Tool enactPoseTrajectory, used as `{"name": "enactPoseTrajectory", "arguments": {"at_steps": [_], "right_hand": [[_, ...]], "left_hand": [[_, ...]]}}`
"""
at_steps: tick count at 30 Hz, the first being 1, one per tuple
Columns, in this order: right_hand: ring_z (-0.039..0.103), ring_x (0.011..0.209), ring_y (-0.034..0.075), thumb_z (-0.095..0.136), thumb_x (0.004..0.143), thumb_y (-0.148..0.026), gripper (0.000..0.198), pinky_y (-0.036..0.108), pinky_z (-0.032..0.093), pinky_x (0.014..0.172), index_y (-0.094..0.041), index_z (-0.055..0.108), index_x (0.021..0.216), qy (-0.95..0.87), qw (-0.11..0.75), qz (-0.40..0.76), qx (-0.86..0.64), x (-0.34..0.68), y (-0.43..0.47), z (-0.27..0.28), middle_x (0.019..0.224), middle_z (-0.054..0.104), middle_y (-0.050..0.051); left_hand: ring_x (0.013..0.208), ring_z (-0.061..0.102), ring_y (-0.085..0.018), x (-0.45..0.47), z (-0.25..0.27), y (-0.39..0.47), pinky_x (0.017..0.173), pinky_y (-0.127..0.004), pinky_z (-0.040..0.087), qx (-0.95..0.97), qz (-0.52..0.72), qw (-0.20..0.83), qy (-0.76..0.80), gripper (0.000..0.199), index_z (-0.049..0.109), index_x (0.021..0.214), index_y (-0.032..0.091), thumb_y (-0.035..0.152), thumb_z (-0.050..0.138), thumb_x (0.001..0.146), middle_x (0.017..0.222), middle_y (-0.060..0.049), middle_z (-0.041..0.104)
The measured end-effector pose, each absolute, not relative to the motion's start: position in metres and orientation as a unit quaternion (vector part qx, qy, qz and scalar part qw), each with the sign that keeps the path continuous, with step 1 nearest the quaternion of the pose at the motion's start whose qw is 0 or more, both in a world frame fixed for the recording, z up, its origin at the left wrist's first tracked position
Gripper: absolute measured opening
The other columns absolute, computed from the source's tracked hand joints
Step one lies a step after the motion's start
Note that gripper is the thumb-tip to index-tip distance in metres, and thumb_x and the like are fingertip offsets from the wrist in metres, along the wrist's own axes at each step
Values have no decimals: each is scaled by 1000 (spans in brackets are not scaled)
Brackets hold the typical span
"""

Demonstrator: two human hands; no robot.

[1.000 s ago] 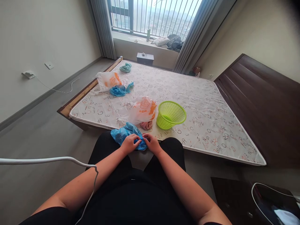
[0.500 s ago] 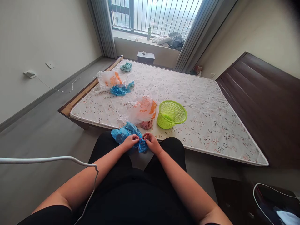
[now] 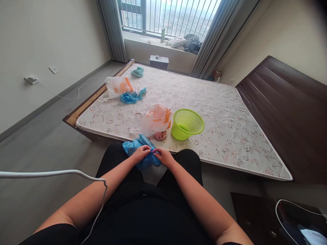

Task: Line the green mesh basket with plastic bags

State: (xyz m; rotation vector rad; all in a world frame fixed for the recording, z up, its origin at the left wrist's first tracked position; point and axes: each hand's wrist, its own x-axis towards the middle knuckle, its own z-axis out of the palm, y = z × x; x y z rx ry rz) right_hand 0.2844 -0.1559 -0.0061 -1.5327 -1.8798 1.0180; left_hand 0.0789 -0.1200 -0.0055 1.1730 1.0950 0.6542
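Observation:
A thin blue plastic bag rests over my lap at the mattress edge. My left hand pinches its gathered part from the left. From the right, my right hand pinches the same gathered spot, where a small reddish bit shows between the fingertips. What the bag holds cannot be made out. Just beyond my hands lie a pink bundled cloth and a white plastic bag with orange print. A green mesh basket stands to their right on the mattress.
On the lettered mattress, farther left, lie another white printed bag, a second blue bag and a teal coiled cloth. A white cable hangs across my left arm. The dark headboard rises at right.
Both hands have shifted slightly left at the gathered part of the blue bag, and the part below my fingers has changed shape. The basket and other bags stay put.

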Motion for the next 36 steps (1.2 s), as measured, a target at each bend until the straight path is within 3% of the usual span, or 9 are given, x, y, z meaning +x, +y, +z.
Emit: {"name": "enactPoseTrajectory", "arguments": {"at_steps": [9, 13, 17, 23, 31, 36], "right_hand": [[53, 66, 14, 65, 92, -33, 14, 26, 40, 63, -21, 72, 91, -686, 296, 344, -568, 285, -151, -6, 71, 60, -1], [61, 85, 17, 63, 93, -25, 10, 31, 50, 81, -21, 71, 98, -728, 326, 293, -528, 284, -152, -1, 98, 65, 6], [60, 113, 21, 63, 91, -17, 26, 36, 49, 101, -25, 69, 115, -767, 324, 276, -481, 282, -154, 3, 120, 62, 8], [64, 89, 15, 61, 94, -17, 23, 30, 52, 88, -24, 71, 114, -772, 276, 338, -463, 278, -156, 1, 109, 64, 5], [66, 108, 23, 59, 97, -26, 32, 39, 49, 98, -24, 69, 127, -751, 241, 377, -486, 278, -154, -5, 117, 71, 9], [68, 103, 23, 60, 96, -30, 25, 39, 50, 97, -22, 76, 115, -721, 251, 423, -489, 278, -150, -12, 108, 75, 8]], "left_hand": [[56, 46, -12, 78, -2, -119, 58, -26, 35, 488, 305, 649, 498, 20, 58, 80, 18, 33, 65, 69, 63, 5, 51], [56, 46, -12, 77, -3, -119, 58, -26, 36, 490, 295, 650, 500, 20, 57, 79, 19, 33, 66, 68, 63, 5, 52], [59, 48, -11, 77, -2, -120, 60, -26, 38, 511, 286, 655, 478, 23, 60, 79, 18, 35, 69, 68, 67, 4, 54], [59, 48, -11, 77, -4, -121, 60, -26, 39, 510, 279, 661, 474, 27, 59, 81, 18, 39, 70, 69, 70, 4, 56], [59, 48, -11, 76, -5, -121, 59, -26, 40, 531, 261, 652, 473, 29, 57, 81, 19, 41, 72, 70, 71, 4, 56], [59, 49, -11, 77, -12, -122, 58, -25, 40, 539, 247, 661, 459, 32, 56, 83, 18, 43, 74, 71, 69, 4, 55]]}}
